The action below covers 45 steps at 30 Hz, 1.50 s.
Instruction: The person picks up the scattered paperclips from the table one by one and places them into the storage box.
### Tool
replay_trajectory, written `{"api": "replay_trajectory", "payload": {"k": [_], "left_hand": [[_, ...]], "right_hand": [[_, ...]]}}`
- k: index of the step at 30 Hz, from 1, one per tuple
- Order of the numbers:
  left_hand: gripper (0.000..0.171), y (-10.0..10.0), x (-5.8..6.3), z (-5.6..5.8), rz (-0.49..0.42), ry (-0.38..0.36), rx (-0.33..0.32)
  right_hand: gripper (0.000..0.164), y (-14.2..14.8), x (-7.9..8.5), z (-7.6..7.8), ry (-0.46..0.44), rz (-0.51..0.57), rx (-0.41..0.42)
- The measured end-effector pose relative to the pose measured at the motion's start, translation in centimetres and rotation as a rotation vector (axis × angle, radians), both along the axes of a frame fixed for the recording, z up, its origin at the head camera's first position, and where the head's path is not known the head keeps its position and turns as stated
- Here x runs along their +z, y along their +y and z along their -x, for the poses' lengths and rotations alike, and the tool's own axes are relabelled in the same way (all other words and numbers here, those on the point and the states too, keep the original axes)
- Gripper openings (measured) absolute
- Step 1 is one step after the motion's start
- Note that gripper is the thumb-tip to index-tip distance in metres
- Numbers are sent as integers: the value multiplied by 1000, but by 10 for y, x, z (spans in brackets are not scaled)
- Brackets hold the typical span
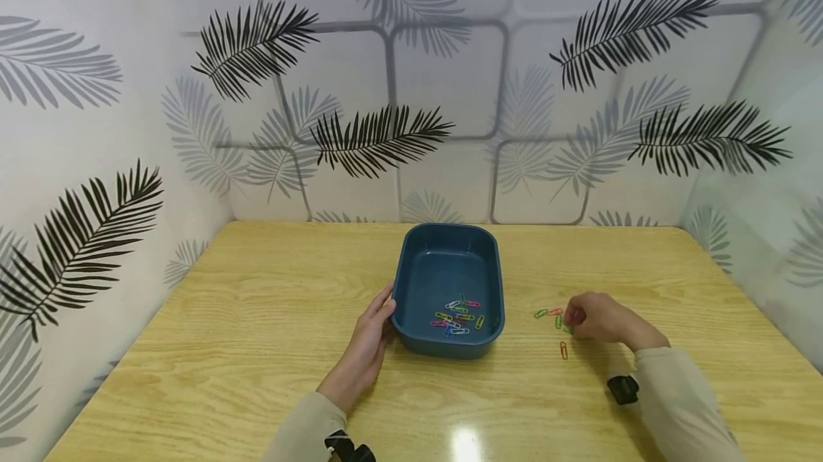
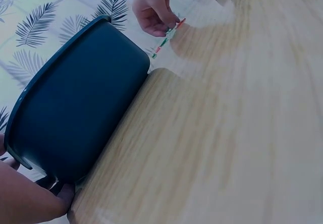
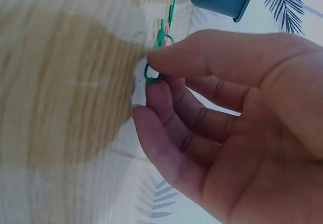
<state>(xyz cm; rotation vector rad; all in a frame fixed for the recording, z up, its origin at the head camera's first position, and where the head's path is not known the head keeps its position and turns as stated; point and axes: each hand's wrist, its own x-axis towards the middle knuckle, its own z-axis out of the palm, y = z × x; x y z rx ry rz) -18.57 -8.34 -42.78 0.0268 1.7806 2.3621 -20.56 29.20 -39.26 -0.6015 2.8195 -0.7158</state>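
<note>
A dark blue plastic tray (image 1: 446,349) stands on the table, with several coloured paper clips (image 1: 479,322) in its near part. My left hand (image 1: 363,348) grips the tray's left side, its thumb at the rim; the left wrist view shows fingers (image 2: 63,196) low against the wall. To the right of the tray, my right hand (image 1: 604,319) pinches a green paper clip (image 3: 147,74) between thumb and fingertips, close to the tabletop. Beside those fingertips lie a loose green paper clip (image 1: 541,313), a pink one and another green one. A red paper clip (image 1: 564,350) lies nearer me.
The light wooden table (image 1: 257,305) meets a wall (image 1: 450,91) covered with a leaf-patterned sheet at the back and sides. Black straps (image 1: 623,389) with small devices sit on both wrists. A bright light reflection shows on the table's near part.
</note>
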Motion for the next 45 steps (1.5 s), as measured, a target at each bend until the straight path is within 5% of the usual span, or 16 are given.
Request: {"api": "replay_trajectory", "payload": {"k": [8, 25, 35, 45], "left_hand": [[51, -1, 1, 2, 5, 8, 6], [51, -1, 0, 3, 0, -5, 14], [51, 0, -1, 3, -5, -6, 16], [51, -1, -1, 2, -5, 0, 9]], "right_hand": [[2, -7, 8, 1, 47, 26, -54], [11, -59, 38, 19, 177, 248, -216], [10, -99, 45, 27, 201, 364, -232], [11, -125, 46, 30, 223, 418, -142]]}}
